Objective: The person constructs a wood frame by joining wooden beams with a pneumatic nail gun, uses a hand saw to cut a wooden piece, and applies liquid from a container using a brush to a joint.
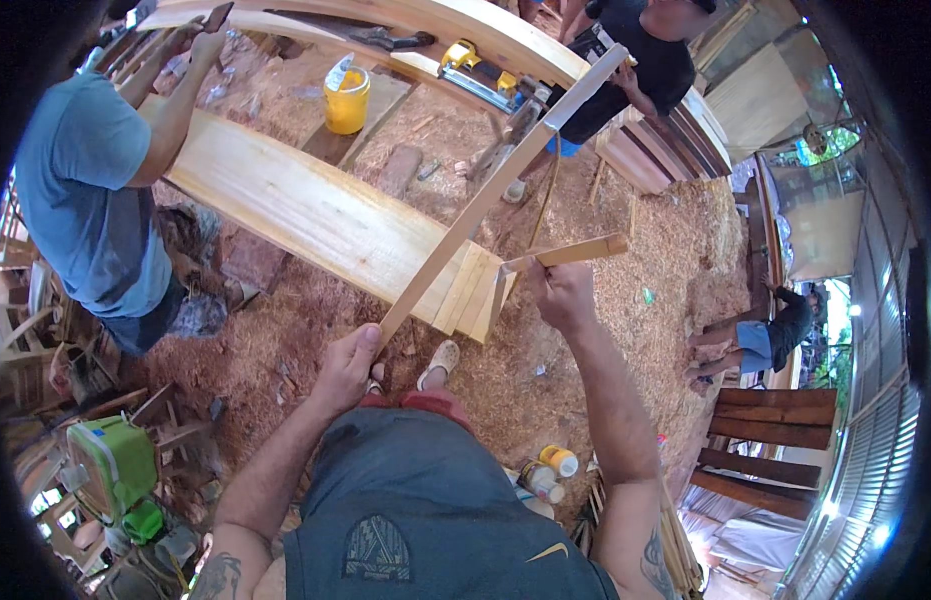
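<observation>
My left hand (pixel 351 362) is closed round the near end of a long, thin wooden strip (pixel 465 222). This strip slants up and away to the right, crossing above the end of a wide pale plank (pixel 305 190). At its far end, the hand (pixel 626 74) of a person in a dark shirt touches it. My right hand (pixel 563 298) grips what looks like a try square (pixel 595 248), a short wooden bar with a thin arm angling down from one end. Narrow boards (pixel 470 295) lie at the plank's near end, just left of that hand.
A person (pixel 90 170) in a blue shirt stands at the left, holding a phone (pixel 218 17). Beyond the plank are a yellow bucket (pixel 346 104) and a yellow power tool (pixel 463 56). Wood shavings (pixel 625 350) cover the ground. Bottles (pixel 557 461) stand beside me; a green container (pixel 113 465) is at lower left.
</observation>
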`<action>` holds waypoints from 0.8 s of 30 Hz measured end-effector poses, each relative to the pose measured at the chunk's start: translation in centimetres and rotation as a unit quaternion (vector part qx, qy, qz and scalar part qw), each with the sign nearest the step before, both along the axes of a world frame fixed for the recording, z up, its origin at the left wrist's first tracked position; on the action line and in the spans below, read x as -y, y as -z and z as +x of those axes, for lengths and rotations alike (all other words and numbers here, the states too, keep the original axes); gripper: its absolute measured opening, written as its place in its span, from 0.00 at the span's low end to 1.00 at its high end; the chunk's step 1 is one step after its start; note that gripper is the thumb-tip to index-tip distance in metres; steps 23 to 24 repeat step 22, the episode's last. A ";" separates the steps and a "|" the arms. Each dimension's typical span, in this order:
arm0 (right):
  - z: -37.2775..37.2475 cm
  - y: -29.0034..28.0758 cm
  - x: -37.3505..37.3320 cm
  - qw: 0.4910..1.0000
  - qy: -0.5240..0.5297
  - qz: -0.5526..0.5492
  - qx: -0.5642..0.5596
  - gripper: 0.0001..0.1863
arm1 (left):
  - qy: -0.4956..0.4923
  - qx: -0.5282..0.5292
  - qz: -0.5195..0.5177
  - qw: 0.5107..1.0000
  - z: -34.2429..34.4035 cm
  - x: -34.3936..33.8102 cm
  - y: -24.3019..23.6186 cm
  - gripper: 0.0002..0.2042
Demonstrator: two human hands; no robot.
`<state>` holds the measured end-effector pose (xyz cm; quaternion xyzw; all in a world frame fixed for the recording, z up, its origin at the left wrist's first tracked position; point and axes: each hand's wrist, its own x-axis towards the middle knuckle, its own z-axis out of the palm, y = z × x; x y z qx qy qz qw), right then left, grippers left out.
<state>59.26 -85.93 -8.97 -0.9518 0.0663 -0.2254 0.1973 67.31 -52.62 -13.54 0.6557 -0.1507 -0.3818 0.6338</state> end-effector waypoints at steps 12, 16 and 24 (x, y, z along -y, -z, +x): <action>-0.9 0.4 -1.4 0.999 0.004 0.026 -0.022 0.07 | 0.013 0.015 -0.001 1.000 0.2 0.3 0.7 0.23; -1.3 0.1 -2.1 0.999 0.002 0.006 -0.039 0.05 | 0.011 -0.014 -0.002 1.000 0.2 0.3 0.7 0.23; -1.8 -0.6 -4.1 0.999 -0.004 -0.004 -0.042 0.05 | 0.019 -0.001 0.008 1.000 0.2 0.2 0.1 0.22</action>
